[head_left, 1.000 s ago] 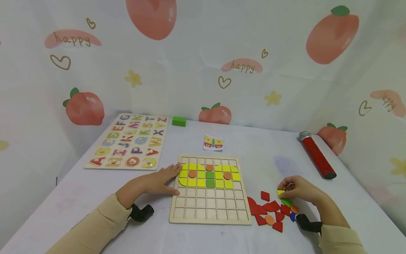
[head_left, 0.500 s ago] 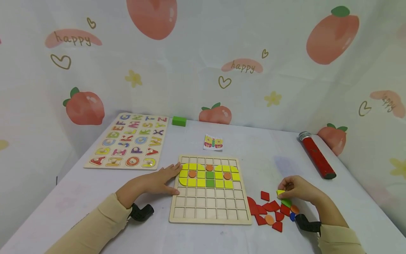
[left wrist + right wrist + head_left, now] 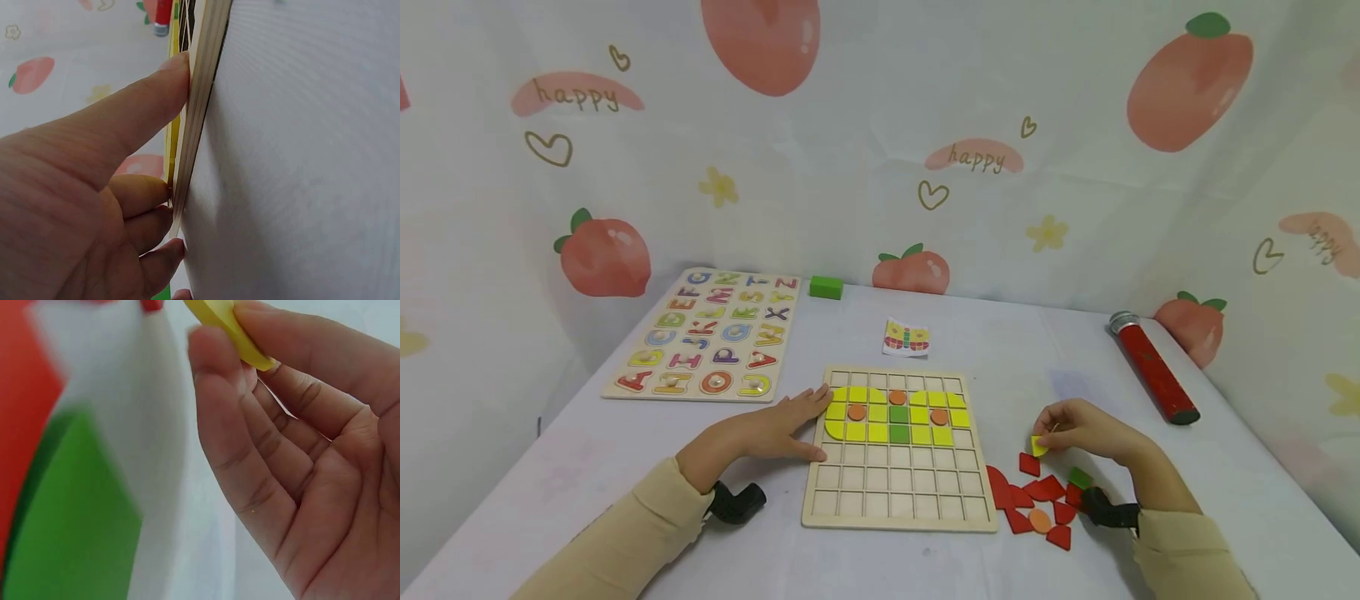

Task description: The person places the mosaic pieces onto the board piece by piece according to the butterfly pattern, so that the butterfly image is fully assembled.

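Note:
My right hand pinches a small yellow tile between thumb and fingers, just beyond a loose red square. In the right wrist view the yellow tile shows edge-on at the fingertips. The left hand rests at the left edge of a wooden grid board, fingers spread and relaxed. Seen from the left wrist, the thumb touches the board's side. Yellow tiles, green squares and orange discs fill part of the board's upper rows.
Red pieces, an orange disc and a green tile lie right of the board. Behind it is a picture card. An alphabet board, a green block and a red microphone stand farther out.
My right hand has moved left and slightly away from me with the yellow tile, off the loose pieces and uncovering the green tile. The left hand stays on the board's edge.

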Motion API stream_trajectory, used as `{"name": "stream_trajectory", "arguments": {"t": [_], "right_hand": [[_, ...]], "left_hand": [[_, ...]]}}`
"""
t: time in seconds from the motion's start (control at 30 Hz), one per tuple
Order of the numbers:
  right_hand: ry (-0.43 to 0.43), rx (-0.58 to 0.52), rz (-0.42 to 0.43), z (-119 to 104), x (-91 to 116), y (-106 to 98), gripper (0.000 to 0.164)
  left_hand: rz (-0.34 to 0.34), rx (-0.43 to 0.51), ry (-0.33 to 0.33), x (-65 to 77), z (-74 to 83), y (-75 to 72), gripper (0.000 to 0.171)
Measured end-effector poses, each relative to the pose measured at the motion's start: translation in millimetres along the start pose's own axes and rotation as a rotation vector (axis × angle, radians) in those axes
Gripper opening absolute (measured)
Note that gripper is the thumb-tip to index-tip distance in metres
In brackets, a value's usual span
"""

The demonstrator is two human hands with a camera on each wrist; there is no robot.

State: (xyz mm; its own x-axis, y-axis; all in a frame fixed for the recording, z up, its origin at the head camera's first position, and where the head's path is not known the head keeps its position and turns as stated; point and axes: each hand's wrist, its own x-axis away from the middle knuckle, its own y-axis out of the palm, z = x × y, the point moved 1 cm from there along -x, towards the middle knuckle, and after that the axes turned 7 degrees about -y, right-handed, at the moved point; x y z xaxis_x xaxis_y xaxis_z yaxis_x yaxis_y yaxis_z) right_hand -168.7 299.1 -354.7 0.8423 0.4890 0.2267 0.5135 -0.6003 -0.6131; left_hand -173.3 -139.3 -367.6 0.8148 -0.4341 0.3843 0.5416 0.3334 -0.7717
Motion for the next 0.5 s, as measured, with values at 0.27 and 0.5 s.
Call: {"name": "stream_trajectory", "arguments": {"t": [0.27,0.5], "right_hand": [[-0.015,-0.003,-0.011,-17.8,-23.2,8.3,0.023],[-0.051,-0.018,-0.042,-36.6,-44.2,17.2,0.019]], "left_hand": [[-0.001,-0.015,-0.016,-1.8,-1.2,1.9,0.096],[-0.001,-0.013,-0.019,-2.0,-0.4,1.0,0.095]]}}
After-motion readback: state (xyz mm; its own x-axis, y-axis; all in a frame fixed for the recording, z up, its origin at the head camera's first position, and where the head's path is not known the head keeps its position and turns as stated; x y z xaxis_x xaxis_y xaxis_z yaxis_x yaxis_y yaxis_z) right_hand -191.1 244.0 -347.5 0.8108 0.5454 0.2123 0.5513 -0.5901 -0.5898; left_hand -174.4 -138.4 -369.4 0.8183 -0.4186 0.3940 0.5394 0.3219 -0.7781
